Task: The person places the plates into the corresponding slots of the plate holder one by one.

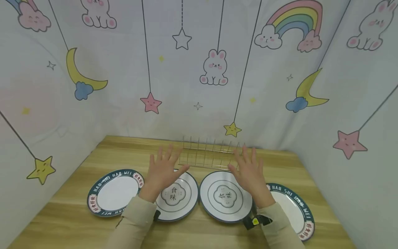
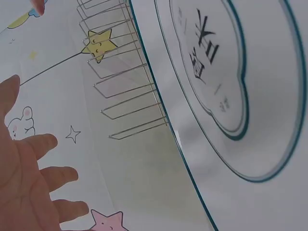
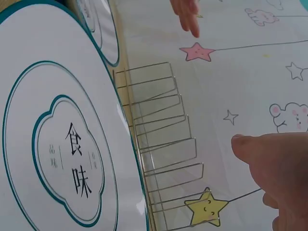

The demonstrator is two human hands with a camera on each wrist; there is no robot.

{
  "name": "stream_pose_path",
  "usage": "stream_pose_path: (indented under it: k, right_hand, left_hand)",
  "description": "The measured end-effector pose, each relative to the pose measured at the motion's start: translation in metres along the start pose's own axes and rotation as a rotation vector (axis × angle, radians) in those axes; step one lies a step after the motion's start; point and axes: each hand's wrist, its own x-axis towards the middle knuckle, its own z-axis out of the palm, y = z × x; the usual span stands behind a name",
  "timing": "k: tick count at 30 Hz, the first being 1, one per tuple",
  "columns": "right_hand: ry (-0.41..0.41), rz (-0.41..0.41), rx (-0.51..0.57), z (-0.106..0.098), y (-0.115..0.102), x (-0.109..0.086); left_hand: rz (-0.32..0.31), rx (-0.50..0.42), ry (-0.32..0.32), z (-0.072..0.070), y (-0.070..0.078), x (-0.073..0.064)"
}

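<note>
Both bare hands hang over a wood-grained, yellow-brown tabletop (image 1: 192,238), palms forward and down. The left hand (image 1: 164,174) has its fingers spread and its thumb well out — that grip is apart, with nothing in it. The right hand (image 1: 250,178) mirrors it, thumb toward the middle, its fingers likewise apart around nothing.

Nearest to the hands lie two round plates, side by side in the middle of the tabletop: the left white round plate with a thin blue-green edge (image 1: 174,195) and the right white round plate with a thin blue-green edge (image 1: 226,196). Each bears dark characters inside a four-lobed outline, and their edges sit just beside each other. The left hand partly covers the first, the right hand the second.

Outside this pair, the left white oval plate with a dark green lettered rim (image 1: 116,194) rests beyond the left wrist, and the right white oval plate with a dark green lettered rim (image 1: 292,209) is partly hidden by the right sleeve, made of beige cloth (image 1: 280,224). Whether either oval touches its round neighbour is hard to tell, as the arms cover those edges.

Behind the round plates — near the pale cartoon-printed backdrop (image 1: 186,83) — stands a thin silver wire rack (image 1: 212,160) with rows of upright loops.
</note>
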Motion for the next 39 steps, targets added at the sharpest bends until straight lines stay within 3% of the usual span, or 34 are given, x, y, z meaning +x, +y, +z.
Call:
stream_pose_path:
  k: [7, 14, 19, 28, 32, 39]
  right_hand:
    - [0.048, -0.027, 0.05, 0.005, 0.02, 0.013]
    - [0.112, 0.012, 0.187, 0.005, 0.044, 0.031]
    - [0.158, 0.076, 0.351, 0.003, 0.055, 0.045]
    - [0.078, 0.221, 0.557, 0.006, 0.072, 0.046]
    - [0.031, 0.291, 0.622, 0.009, 0.078, 0.046]
    - [-0.009, 0.326, 0.676, 0.016, 0.084, 0.05]
  left_hand:
    - [0.0, -0.134, -0.05, -0.007, -0.023, -0.011]
    - [-0.119, -0.186, -0.057, -0.021, -0.043, -0.03]
    - [-0.203, -0.178, -0.029, -0.036, -0.056, -0.049]
    - [-0.29, -0.108, 0.011, -0.053, -0.082, -0.086]
    - [-0.312, -0.135, 0.039, -0.053, -0.096, -0.102]
    - [-0.406, -0.16, 0.102, -0.048, -0.117, -0.127]
